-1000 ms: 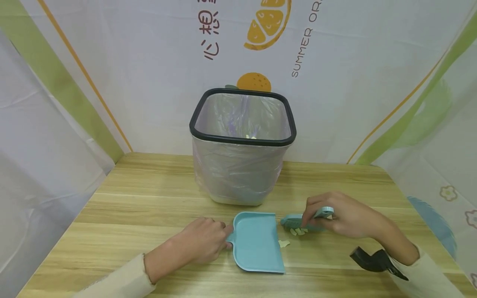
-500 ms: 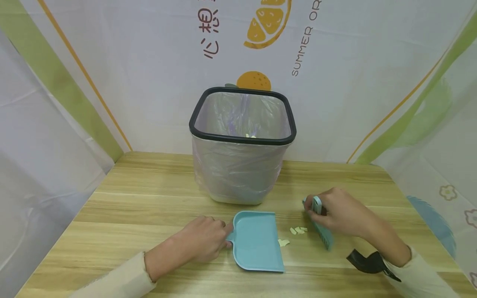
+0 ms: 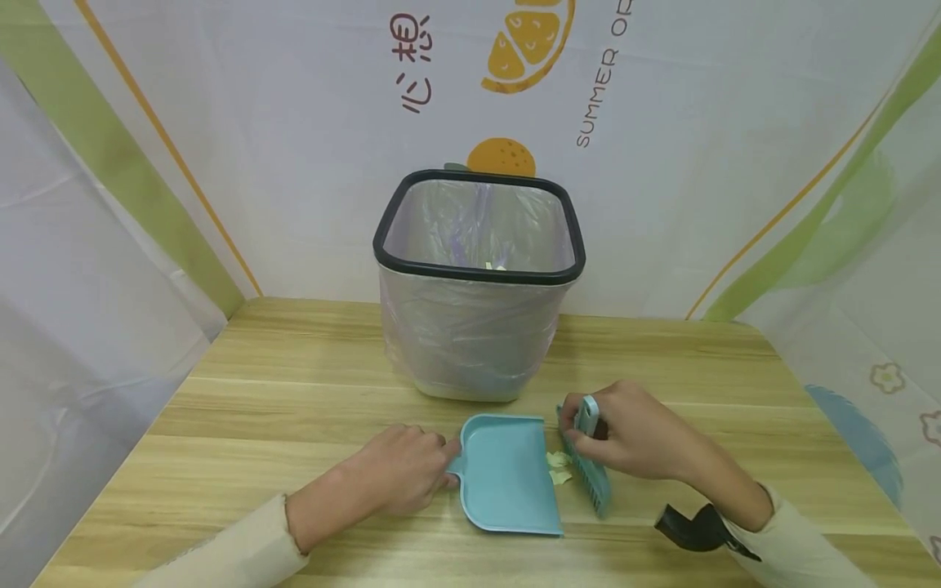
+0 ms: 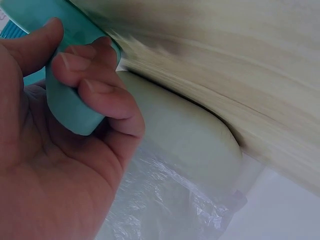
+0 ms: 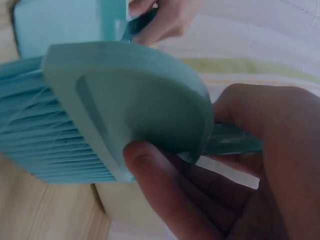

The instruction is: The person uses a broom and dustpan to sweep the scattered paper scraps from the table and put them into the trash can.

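Note:
My left hand (image 3: 407, 471) grips the short handle of a light blue dustpan (image 3: 507, 478), which lies flat on the table with its open edge to the right. In the left wrist view, curled fingers wrap around the dustpan handle (image 4: 75, 107). My right hand (image 3: 632, 433) holds a small blue hand brush (image 3: 594, 482) by its handle, bristles down on the table. Several pale yellow scraps (image 3: 559, 467) lie between the brush and the dustpan's edge. The right wrist view shows a thumb pressed along the brush head (image 5: 145, 105).
A bin (image 3: 470, 347) with a black rim and a clear plastic liner stands behind the dustpan, pale scraps (image 3: 496, 266) inside. A printed white curtain (image 3: 309, 147) closes off the back of the wooden table (image 3: 294, 359). A black strap (image 3: 698, 527) circles the right wrist.
The brush first moved right past the loose scraps and turned, then swept left. The scraps are now bunched close to the dustpan's edge. The left hand and dustpan stayed in place.

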Available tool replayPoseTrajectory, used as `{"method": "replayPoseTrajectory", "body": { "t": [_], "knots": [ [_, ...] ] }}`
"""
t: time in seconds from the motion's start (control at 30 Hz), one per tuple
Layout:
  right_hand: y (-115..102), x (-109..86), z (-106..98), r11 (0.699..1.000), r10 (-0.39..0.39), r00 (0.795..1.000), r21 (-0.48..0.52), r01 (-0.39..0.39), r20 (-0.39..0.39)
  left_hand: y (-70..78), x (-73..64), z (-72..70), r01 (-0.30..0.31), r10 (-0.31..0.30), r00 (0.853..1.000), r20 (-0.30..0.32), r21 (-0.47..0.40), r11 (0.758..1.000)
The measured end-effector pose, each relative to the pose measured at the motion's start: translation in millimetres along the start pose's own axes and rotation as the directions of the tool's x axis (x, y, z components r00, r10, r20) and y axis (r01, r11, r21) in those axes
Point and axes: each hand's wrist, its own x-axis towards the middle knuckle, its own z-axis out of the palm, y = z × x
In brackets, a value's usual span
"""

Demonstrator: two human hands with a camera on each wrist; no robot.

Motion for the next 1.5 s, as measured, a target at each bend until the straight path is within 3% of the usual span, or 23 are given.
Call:
{"method": "replayPoseTrajectory", "body": {
  "t": [0.27, 0.43, 0.8, 1.0, 1.2, 1.5],
  "knots": [
    [-17.2, 20.0, 17.0, 0.997, 0.05, 0.999, 0.065, -0.05, 0.002, -1.5, 0.2, 1.5, 0.0, 0.0, 1.0, -0.006, -0.016, 1.0],
    [-22.7, 30.2, 22.4, 0.996, 0.038, 0.999, 0.078, -0.036, -0.024, -0.6, 0.4, 1.2, 0.001, -0.001, 1.0, -0.009, -0.015, 1.0],
    [-22.3, 26.1, 14.2, 0.995, 0.091, 0.992, 0.052, -0.086, -0.091, 1.1, 1.9, 1.2, 0.023, -0.023, 1.0, 0.015, 0.001, 1.0],
    [-20.7, 28.4, 21.5, 0.998, 0.042, 0.998, 0.049, -0.04, -0.046, 0.8, 1.7, 0.7, 0.019, -0.019, 1.0, 0.019, -0.002, 1.0],
    [-23.6, 31.9, 24.5, 0.996, -0.002, 0.998, 0.092, 0.008, -0.064, 0.3, 1.0, 3.0, 0.003, -0.003, 1.0, -0.006, 0.009, 1.0],
    [-18.7, 26.2, 11.4, 0.999, 0.001, 0.988, -0.033, -0.006, -0.155, 0.9, 0.3, 0.9, 0.003, -0.003, 1.0, 0.001, 0.013, 1.0]
  ]
}}
